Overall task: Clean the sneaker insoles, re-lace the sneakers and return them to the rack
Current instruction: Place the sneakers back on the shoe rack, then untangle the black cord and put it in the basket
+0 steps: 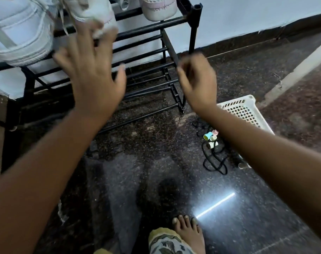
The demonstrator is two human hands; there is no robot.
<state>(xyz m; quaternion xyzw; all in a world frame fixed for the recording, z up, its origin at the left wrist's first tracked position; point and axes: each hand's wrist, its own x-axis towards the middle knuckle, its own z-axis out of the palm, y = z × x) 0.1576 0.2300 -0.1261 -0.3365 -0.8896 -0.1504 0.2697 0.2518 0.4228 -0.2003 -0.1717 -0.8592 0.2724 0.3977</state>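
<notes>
Three white sneakers stand on the top bars of the black metal rack (150,26): a large one (22,32) at the left, a middle one (93,10) with loose laces hanging down, and one with pink trim (158,8) at the right. My left hand (92,70) is spread with straight fingers just below the middle sneaker, its fingertips at the sneaker's heel; it grips nothing. My right hand (198,81) hangs in front of the rack's right end post, its fingers loosely curled, with nothing in it. Both hands are blurred by motion.
A white perforated plastic basket (245,110) lies on the dark speckled floor at the right. Beside it lie a black cord (214,158) and some small coloured spools (212,137). My bare foot (189,233) is at the bottom. A white wall rises behind the rack.
</notes>
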